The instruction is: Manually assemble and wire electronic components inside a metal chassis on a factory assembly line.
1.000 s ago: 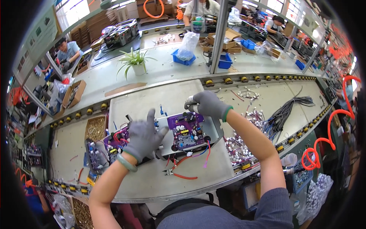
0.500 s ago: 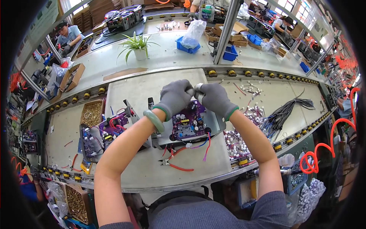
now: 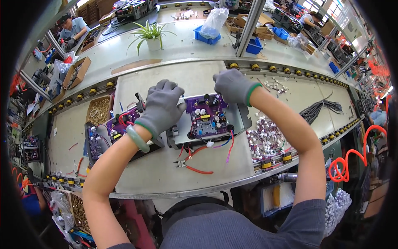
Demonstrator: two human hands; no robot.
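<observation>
A purple circuit board (image 3: 207, 120) sits in a metal housing (image 3: 240, 116) in front of me, with red and blue wires (image 3: 230, 145) hanging off its near edge. Over the housing's left side is my left hand (image 3: 162, 103), grey-gloved, thumb apart from the loosely bent fingers and nothing visible in it. My right hand (image 3: 237, 86), also gloved, is above the board's far right corner. Its fingers are curled closed, hiding whatever they may hold. Left of the housing stands a second unit (image 3: 97, 143) with purple boards, partly behind my left forearm. Red-handled cutters (image 3: 199, 170) lie nearer me.
A box of brass-coloured small parts (image 3: 98, 112) stands at the left. On the right are a heap of white-plugged wires (image 3: 265, 139) and a bundle of dark cables (image 3: 321, 110). Roller tracks (image 3: 294, 71) border the worktop; beyond are a potted plant (image 3: 154, 42) and a blue bin (image 3: 207, 37).
My hands were together above the board and have parted. The left moved left and nearer me, its fingers spreading; the right shifted slightly right and away. The view has shifted a little.
</observation>
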